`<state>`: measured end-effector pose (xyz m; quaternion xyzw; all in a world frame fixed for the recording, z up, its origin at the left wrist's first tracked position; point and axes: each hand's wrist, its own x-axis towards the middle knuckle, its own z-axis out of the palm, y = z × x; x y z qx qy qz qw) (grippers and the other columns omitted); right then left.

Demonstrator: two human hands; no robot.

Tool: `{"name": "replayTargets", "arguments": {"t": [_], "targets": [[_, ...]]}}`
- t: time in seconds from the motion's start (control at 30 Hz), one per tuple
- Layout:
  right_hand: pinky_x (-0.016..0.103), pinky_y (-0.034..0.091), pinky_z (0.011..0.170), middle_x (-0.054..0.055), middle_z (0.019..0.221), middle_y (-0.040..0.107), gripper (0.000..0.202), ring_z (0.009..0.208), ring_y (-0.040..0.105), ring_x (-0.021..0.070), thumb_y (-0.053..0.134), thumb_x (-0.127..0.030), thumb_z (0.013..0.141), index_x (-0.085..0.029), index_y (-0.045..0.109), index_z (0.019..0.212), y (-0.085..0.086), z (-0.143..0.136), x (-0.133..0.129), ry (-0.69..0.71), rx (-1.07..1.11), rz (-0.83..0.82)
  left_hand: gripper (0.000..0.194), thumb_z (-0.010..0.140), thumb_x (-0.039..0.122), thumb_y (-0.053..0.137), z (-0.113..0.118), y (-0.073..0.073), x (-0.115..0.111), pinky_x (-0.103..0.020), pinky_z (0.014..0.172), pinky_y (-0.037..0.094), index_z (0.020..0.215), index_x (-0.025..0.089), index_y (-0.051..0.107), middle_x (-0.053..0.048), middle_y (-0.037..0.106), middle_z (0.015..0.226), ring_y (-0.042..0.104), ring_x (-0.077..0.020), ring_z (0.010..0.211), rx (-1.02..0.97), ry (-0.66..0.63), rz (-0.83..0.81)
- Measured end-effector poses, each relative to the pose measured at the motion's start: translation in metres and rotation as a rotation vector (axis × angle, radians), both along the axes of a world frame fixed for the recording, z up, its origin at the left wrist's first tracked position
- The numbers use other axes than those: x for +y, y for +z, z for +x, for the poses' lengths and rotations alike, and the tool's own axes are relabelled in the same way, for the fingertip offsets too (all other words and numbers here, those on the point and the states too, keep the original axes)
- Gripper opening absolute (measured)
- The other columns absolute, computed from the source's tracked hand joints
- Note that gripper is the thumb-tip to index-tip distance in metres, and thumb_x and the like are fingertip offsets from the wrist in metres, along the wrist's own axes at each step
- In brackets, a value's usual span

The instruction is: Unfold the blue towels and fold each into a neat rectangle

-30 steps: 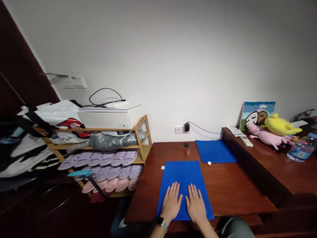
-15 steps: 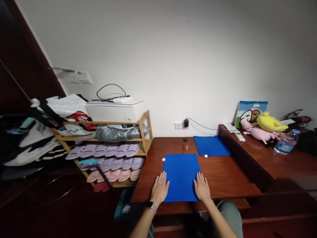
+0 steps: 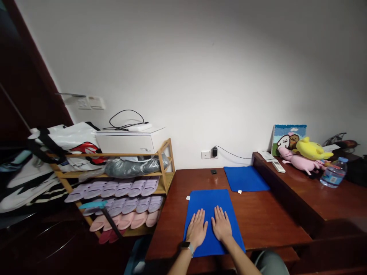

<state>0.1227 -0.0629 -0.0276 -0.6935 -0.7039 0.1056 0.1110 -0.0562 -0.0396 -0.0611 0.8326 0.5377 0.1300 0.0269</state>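
Observation:
A blue cloth with a white tag at its upper left corner lies flat on the brown wooden table. On its left half rests my left hand, palm down, fingers stretched out, with a watch on the wrist. My right hand lies palm down on the cloth a little to the right, its fingers also extended. Neither hand holds anything. Behind and to the right, a second blue cloth lies flat near the wall, with a white tag at its front edge.
To the left stands a wooden rack with purple and pink slippers, a white box on top. The raised surface at right holds a remote, plush toys and a bottle. A charger is plugged into the wall.
Both hands have moved inward from the side edges of the nearer blue cloth onto its middle. The camera view has tilted up slightly, so the scene sits lower.

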Motion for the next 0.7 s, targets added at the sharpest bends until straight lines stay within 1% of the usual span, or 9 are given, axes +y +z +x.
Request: {"name": "replayTargets", "arguments": {"t": [0.13,0.23,0.33,0.43,0.5,0.6,0.7], "targets": [[0.049,0.016,0.136,0.01,0.179,0.024,0.071,0.167,0.02,0.026,0.021,-0.044,0.109,-0.011,0.031,0.171,-0.005,0.05,-0.005,-0.118,-0.03,-0.021,0.063,0.111,0.041,0.028,-0.039,0.0,0.005,-0.054,0.133,0.034,0.168,0.019,0.041,-0.013,0.043,0.172,0.038,-0.0285,0.162,-0.032,0.121,0.027],[0.048,0.016,0.136,0.008,0.18,0.021,0.071,0.168,0.019,0.0251,0.02,-0.045,0.11,-0.013,0.028,0.172,-0.006,0.074,-0.007,-0.123,-0.041,-0.05,0.065,0.11,0.041,0.026,-0.064,0.0,0.005,-0.053,0.133,0.033,0.167,0.015,0.042,-0.014,0.042,0.173,0.039,-0.0285,0.161,-0.029,0.198,0.001],[0.048,0.015,0.136,0.008,0.18,0.02,0.071,0.168,0.017,0.0248,0.018,-0.045,0.11,-0.012,0.026,0.173,-0.007,0.079,-0.007,-0.109,-0.049,-0.061,0.065,0.11,0.041,0.025,-0.078,-0.002,0.005,-0.051,0.133,0.032,0.166,0.015,0.045,-0.013,0.044,0.172,0.04,-0.0272,0.161,-0.026,0.182,-0.001],[0.048,0.015,0.136,0.01,0.18,0.021,0.07,0.168,0.019,0.0246,0.019,-0.046,0.111,-0.013,0.027,0.172,-0.009,0.077,-0.007,-0.101,-0.056,-0.042,0.062,0.11,0.04,0.027,-0.092,0.002,0.009,-0.05,0.132,0.033,0.163,0.018,0.05,-0.011,0.048,0.17,0.042,-0.0262,0.16,-0.022,0.172,0.025],[0.047,0.016,0.136,0.009,0.18,0.022,0.069,0.168,0.02,0.024,0.021,-0.046,0.111,-0.015,0.028,0.172,-0.009,0.078,-0.007,-0.088,-0.07,-0.037,0.061,0.109,0.038,0.03,-0.108,0.008,0.016,-0.05,0.132,0.033,0.161,0.019,0.053,-0.011,0.05,0.169,0.043,-0.027,0.159,-0.004,0.242,0.045],[0.046,0.016,0.136,0.007,0.18,0.021,0.069,0.168,0.019,0.0224,0.019,-0.047,0.111,-0.018,0.026,0.173,-0.009,0.088,-0.005,-0.036,-0.091,-0.053,0.06,0.106,0.035,0.035,-0.136,0.017,0.029,-0.053,0.131,0.033,0.159,0.015,0.056,-0.014,0.051,0.168,0.044,-0.032,0.158,0.012,0.374,0.077],[0.046,0.014,0.136,0.004,0.18,0.021,0.069,0.168,0.018,0.0211,0.018,-0.048,0.11,-0.02,0.025,0.173,-0.007,0.105,0.002,0.049,-0.108,-0.081,0.06,0.105,0.034,0.038,-0.155,0.019,0.037,-0.056,0.13,0.035,0.158,0.015,0.057,-0.015,0.052,0.167,0.045,-0.0338,0.157,-0.011,0.425,0.107]]}}
